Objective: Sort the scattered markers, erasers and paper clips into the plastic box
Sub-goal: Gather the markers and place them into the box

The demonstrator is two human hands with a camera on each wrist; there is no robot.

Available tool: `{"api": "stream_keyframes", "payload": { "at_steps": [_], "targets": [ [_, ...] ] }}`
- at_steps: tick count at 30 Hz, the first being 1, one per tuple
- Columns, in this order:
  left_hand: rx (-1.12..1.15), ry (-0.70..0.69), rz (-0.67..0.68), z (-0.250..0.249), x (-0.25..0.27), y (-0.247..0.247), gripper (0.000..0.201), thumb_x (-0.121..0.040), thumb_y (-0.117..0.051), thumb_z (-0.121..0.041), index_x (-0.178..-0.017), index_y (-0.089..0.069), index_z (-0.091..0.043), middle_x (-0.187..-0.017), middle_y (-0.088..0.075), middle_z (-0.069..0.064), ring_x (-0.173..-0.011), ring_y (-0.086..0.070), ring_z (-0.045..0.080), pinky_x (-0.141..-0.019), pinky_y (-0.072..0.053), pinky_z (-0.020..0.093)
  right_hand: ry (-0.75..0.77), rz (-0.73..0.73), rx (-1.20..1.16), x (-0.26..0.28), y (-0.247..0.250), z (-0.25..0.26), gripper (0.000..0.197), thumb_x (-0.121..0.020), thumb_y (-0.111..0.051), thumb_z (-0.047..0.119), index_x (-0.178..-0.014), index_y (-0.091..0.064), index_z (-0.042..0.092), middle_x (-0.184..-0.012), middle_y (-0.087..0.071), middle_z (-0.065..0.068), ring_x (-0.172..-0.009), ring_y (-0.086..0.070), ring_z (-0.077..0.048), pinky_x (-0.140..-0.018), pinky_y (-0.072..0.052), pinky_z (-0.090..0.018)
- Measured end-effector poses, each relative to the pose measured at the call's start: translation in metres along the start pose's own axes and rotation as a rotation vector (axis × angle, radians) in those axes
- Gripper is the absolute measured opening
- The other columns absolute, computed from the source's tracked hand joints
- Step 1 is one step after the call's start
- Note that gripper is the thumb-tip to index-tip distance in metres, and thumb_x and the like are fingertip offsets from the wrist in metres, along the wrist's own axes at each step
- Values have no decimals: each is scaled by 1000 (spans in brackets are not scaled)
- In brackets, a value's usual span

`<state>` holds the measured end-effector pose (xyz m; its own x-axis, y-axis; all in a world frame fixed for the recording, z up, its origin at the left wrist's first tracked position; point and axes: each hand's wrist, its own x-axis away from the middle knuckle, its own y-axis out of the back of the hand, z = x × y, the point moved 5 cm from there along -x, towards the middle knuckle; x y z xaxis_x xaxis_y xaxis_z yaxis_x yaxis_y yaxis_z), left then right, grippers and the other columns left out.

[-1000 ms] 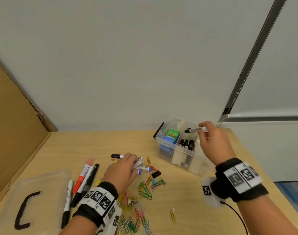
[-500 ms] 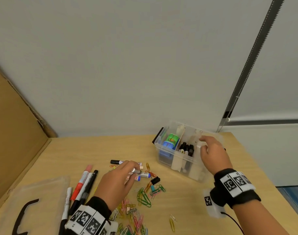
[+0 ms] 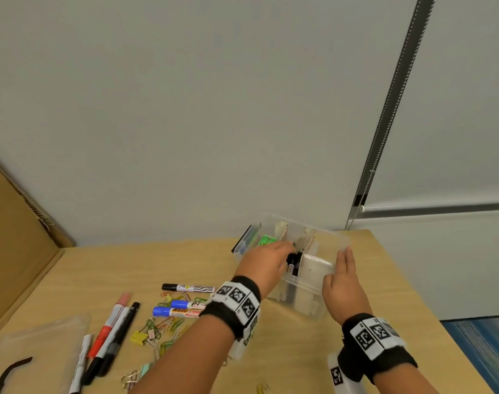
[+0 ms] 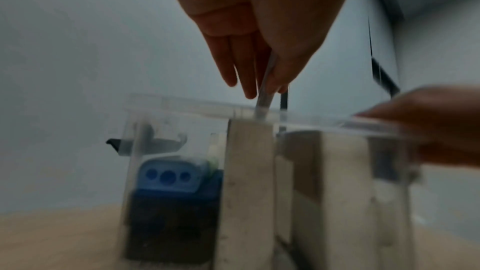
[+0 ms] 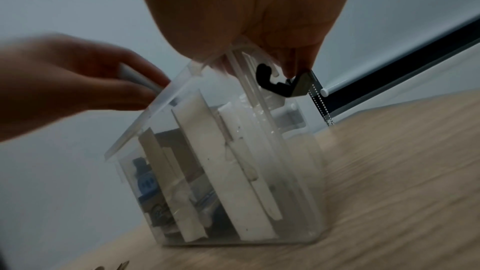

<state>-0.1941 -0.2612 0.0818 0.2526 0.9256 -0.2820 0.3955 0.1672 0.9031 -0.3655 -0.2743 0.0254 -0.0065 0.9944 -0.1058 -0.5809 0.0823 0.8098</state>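
The clear plastic box [image 3: 302, 285] stands at the table's back right, split by white dividers. My left hand [image 3: 288, 248] reaches over its middle compartment and pinches a pale marker [image 4: 263, 98] pointing down into the box; the same marker [image 5: 137, 78] shows in the right wrist view. Black-capped markers [image 3: 293, 263] stand inside, with a green eraser [image 3: 266, 240] and a blue item [image 4: 168, 176] in the left compartment. My right hand [image 3: 342, 268] clasps the box's right end, fingers on the rim and thumb on the near wall.
Loose on the table lie a black-capped marker [image 3: 188, 287], two blue-capped markers [image 3: 180, 309], red and black pens [image 3: 109, 331] and coloured paper clips [image 3: 163, 331]. The clear lid [image 3: 43, 336] sits front left. Cardboard [image 3: 9, 251] walls the left side.
My left hand lifted a marker from the pile and carried it right to the box. My right hand let its marker go into the box and moved to the box's right end.
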Motion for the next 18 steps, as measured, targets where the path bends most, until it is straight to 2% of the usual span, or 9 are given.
{"api": "stream_keyframes", "payload": {
  "at_steps": [1, 3, 5, 7, 10, 12, 16, 18],
  "targets": [
    [-86, -11, 52, 3, -11, -11, 36, -93, -49, -10, -126, -54, -24, -130, -60, -5, -110, -60, 18, -101, -46, 38, 4, 0, -1, 0, 1, 0, 61, -98, -30, 19, -151, -3, 7, -159, 13, -1, -140, -29, -18, -90, -46, -27],
    [-245, 15, 176, 11, -24, -28, 41, -96, -43, -14, -136, -44, -22, -145, -46, -2, -135, -38, 22, -117, -22, 46, 16, 0, -8, 1, 2, 1, 61, -98, -30, 18, -151, -3, 6, -159, 13, -2, -142, -25, -17, -91, -45, -25],
    [-346, 68, 284, 19, -28, -35, 44, -100, -29, -28, -143, -36, -20, -156, -25, -3, -147, -11, 22, -119, -1, 51, 21, -2, -14, 1, 3, 1, 61, -97, -30, 18, -151, -3, 6, -159, 13, -2, -143, -22, -16, -92, -45, -26],
    [-392, 92, 332, 20, -24, -35, 50, -100, -19, -38, -139, -44, -18, -159, -15, -5, -148, 0, 21, -117, 9, 54, 20, 0, -23, 1, 3, 2, 61, -97, -30, 18, -151, -3, 6, -159, 13, -2, -143, -23, -17, -93, -45, -27],
    [-299, 118, 292, 19, -10, -32, 52, -101, -16, -40, -136, -48, -21, -160, -9, -6, -147, 7, 19, -117, 12, 50, 16, 10, -34, 1, 3, 3, 61, -98, -30, 17, -151, -3, 5, -159, 13, -3, -143, -22, -18, -96, -42, -28],
    [-235, 137, 234, 20, 4, -29, 51, -101, -14, -41, -142, -40, -24, -160, -4, -7, -147, 11, 18, -118, 9, 49, 13, 14, -30, 1, 3, 3, 61, -98, -30, 17, -151, -2, 5, -159, 13, -3, -142, -23, -18, -97, -42, -28],
    [-143, 158, 123, 21, 47, -19, 53, -96, -9, -43, -149, -12, -34, -158, 9, -11, -144, 20, 12, -119, 7, 40, 21, 23, -18, 0, 2, 2, 61, -98, -29, 18, -151, -2, 6, -159, 13, -3, -143, -23, -18, -97, -41, -27],
    [-117, 208, 129, 26, 75, -17, 56, -93, -11, -42, -148, -9, -36, -158, 10, -13, -144, 17, 12, -120, 5, 37, 21, 19, -7, -1, 2, 0, 60, -98, -29, 19, -151, -3, 6, -160, 12, -4, -142, -23, -19, -97, -41, -27]
  ]
}}
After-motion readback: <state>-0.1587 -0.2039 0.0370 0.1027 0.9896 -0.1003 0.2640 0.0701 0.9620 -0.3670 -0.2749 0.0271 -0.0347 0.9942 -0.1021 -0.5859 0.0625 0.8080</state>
